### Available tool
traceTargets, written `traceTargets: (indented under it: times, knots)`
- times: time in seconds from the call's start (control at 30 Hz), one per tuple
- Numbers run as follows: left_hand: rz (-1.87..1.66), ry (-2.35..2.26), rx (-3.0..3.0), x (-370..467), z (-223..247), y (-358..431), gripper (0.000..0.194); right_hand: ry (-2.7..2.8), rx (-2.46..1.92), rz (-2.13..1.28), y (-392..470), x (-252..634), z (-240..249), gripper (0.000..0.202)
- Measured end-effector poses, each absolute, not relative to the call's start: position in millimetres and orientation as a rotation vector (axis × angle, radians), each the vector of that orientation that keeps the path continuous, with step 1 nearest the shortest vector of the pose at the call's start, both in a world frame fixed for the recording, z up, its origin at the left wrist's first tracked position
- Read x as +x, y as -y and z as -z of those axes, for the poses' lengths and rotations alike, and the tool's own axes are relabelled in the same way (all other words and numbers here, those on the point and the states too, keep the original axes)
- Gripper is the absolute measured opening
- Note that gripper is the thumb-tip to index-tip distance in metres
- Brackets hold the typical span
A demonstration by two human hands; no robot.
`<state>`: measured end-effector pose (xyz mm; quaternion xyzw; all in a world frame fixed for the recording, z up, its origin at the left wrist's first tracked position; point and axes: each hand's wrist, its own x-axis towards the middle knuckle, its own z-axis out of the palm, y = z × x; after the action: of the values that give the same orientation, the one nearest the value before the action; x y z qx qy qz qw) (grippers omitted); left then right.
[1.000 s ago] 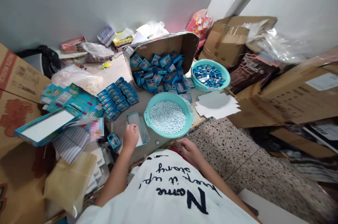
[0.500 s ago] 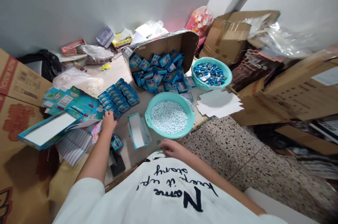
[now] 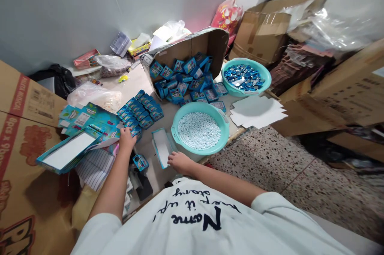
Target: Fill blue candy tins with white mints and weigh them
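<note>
My left hand (image 3: 127, 139) is at the near left end of the rows of small blue candy boxes (image 3: 139, 107). Its fingers are curled round a box there, mostly hidden by the hand. My right hand (image 3: 180, 163) has its fingertips at the right edge of an open blue carton (image 3: 162, 149) with a white inside, fingers bent but slightly apart. Just beyond that hand stands a turquoise bowl (image 3: 225, 137) of pale blue candies (image 3: 199, 130). A single small blue box (image 3: 140, 162) lies between my forearms.
A tipped cardboard box (image 3: 217, 43) spills more blue boxes at the back. Right of it are a bowl of shiny blue wrapped pieces (image 3: 246, 75) and white card sheets (image 3: 258, 111). Flattened blue cartons (image 3: 93, 117) and an empty blue carton (image 3: 67, 151) lie left. Large cartons (image 3: 27, 143) flank the table.
My right hand has moved left and forward from beside my shirt to the open carton's edge. My left hand stays at the small boxes. The whole view has shifted slightly.
</note>
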<state>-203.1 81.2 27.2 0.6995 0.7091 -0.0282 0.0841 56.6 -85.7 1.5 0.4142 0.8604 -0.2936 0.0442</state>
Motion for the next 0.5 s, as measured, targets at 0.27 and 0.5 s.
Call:
traceTargets:
  times: [0.27,0.5]
  knots:
    - [0.226,-2.125,2.008,-178,-27,-89,0.063,-2.545,1.287,0.867,88,58,0,0.022]
    - [0.182,-2.138,2.028,-168,-24,-96,0.062,-2.639,1.185,0.680,83,59,17,0.036]
